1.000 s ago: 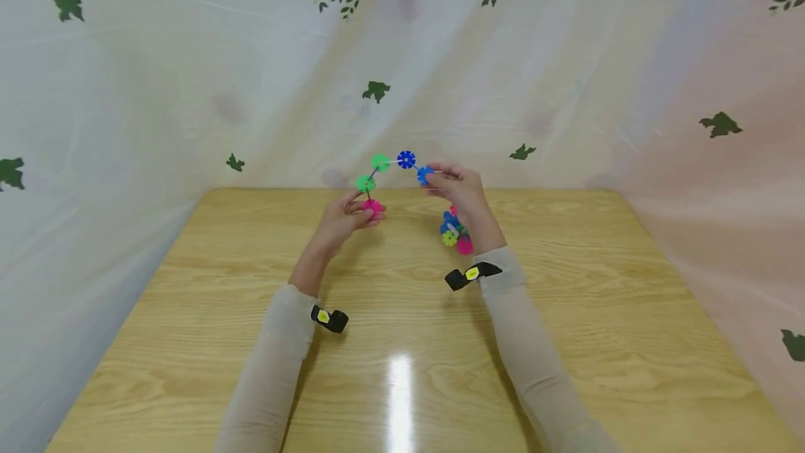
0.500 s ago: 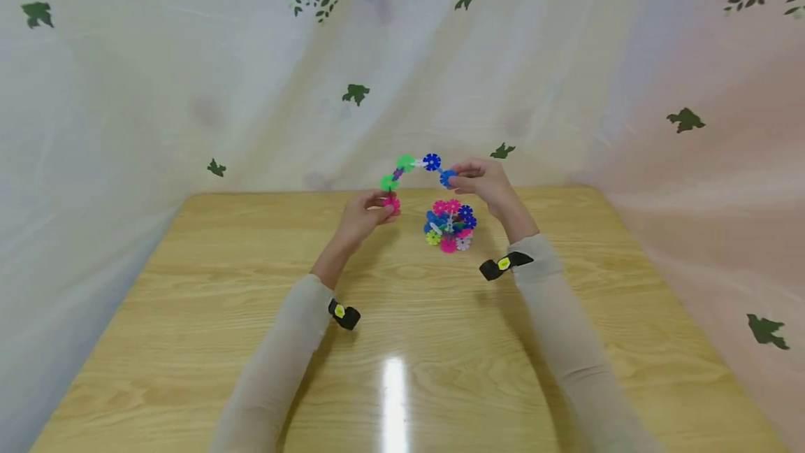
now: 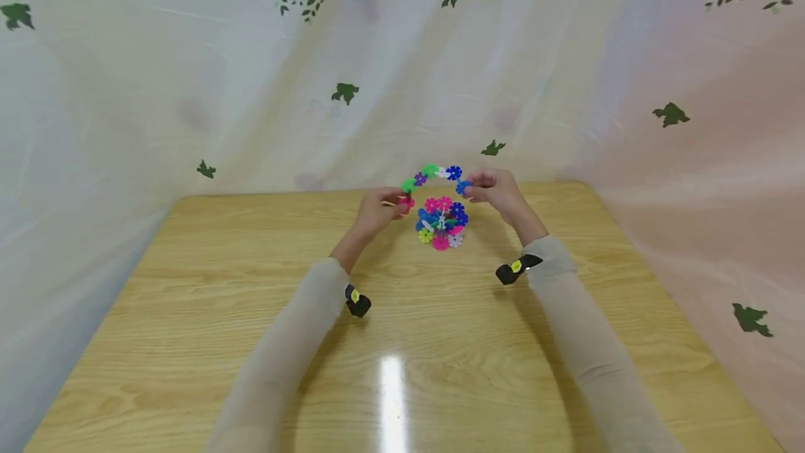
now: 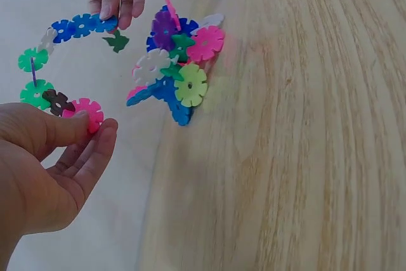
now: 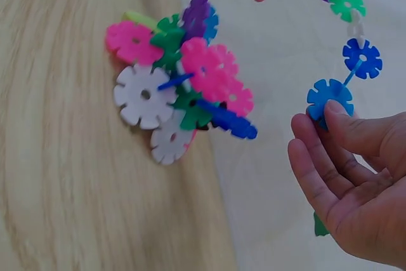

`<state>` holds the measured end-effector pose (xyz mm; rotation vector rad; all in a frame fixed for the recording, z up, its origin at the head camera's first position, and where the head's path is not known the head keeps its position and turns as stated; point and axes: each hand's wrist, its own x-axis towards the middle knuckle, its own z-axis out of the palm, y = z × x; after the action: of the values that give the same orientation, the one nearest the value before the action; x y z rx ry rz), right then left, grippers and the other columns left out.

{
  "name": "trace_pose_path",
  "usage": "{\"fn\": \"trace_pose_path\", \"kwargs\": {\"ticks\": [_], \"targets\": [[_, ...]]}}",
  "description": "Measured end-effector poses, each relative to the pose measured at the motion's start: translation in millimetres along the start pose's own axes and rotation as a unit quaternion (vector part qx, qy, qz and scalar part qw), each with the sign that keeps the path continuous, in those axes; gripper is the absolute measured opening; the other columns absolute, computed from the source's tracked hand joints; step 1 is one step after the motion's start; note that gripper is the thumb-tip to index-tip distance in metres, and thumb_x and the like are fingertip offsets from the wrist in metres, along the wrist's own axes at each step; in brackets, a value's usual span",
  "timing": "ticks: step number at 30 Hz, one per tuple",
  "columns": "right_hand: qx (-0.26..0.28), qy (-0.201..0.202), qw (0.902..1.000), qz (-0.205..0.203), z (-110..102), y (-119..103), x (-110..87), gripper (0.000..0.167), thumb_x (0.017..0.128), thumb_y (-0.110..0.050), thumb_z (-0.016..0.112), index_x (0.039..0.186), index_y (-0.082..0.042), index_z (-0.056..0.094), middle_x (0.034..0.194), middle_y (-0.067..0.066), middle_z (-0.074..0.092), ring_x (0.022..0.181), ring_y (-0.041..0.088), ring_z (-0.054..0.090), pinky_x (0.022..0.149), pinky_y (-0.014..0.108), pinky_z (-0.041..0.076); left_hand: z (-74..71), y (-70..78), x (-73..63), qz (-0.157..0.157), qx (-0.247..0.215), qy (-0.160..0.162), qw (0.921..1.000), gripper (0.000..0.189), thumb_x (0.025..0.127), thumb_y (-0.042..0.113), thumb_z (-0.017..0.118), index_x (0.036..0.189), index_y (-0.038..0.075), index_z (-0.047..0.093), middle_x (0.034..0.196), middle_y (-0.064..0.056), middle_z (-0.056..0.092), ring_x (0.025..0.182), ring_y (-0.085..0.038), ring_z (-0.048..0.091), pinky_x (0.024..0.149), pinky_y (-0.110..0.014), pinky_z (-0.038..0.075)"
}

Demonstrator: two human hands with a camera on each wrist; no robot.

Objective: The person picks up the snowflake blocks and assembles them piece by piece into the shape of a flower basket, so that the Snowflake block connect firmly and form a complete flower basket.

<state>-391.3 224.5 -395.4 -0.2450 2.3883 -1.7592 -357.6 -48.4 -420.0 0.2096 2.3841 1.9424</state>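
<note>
An arched chain of slotted plastic snowflake discs (image 3: 430, 171) is held up between both hands over the table. My left hand (image 3: 379, 212) pinches the pink disc (image 4: 86, 113) at one end between thumb and fingers. At the other end, my right hand (image 3: 499, 194) pinches a light blue disc (image 5: 330, 99). Green, purple, white and dark blue discs run between them, with a brown one beside the pink. Under the arch, a cluster of interlocked snowflake discs (image 3: 441, 224) in pink, blue, white, yellow and green stands on the table; neither hand touches it.
The wooden table (image 3: 402, 313) reaches back to a pale curtain (image 3: 264, 89) printed with green leaves. A black camera strap (image 3: 518, 268) sits on the right wrist, another strap (image 3: 357, 300) on the left.
Both hands have carried the chain rightward in the head view and, lately, a little lower, to over the cluster. The cluster, partly behind my right hand at first, now shows fully.
</note>
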Motion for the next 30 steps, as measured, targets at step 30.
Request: {"fn": "trace_pose_path", "kwargs": {"ticks": [30], "targets": [[0.008,0.008,0.9997,0.019,2,37,4.9,0.019,0.098,0.004,0.061,0.115,0.013,0.060,0.085,-0.006,0.070,0.082,0.006,0.070,0.095,0.047,0.059,10.9,-2.5,0.5,0.003,0.092,-0.013,0.9957,0.032,0.092,-0.004,0.069,0.124,-0.003,0.070,0.111,-0.026,0.072,0.097,-0.034,0.071,0.076,-0.031,0.062]]}}
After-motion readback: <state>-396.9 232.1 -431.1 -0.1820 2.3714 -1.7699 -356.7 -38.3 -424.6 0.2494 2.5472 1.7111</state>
